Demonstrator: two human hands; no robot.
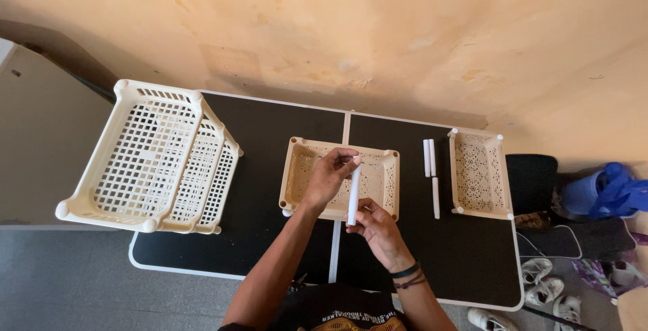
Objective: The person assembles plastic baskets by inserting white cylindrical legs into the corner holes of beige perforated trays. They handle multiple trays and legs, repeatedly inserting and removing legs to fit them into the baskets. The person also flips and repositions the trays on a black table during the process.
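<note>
Fingers (356, 161) of the left hand (329, 177) are pinching the top of a white plastic tube (353, 195) while the right hand (378, 226) is gripping its bottom, upright over the middle cream basket tray (389, 189) on the worktop (266, 189), likely needing seating into a corner socket

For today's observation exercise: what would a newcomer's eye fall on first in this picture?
First, the white plastic rod held upright over the black table, the left hand gripping its top and the right hand its bottom. Behind it lies a cream lattice tray. At the table's left end, a stack of cream trays lies tipped on its side.
</note>
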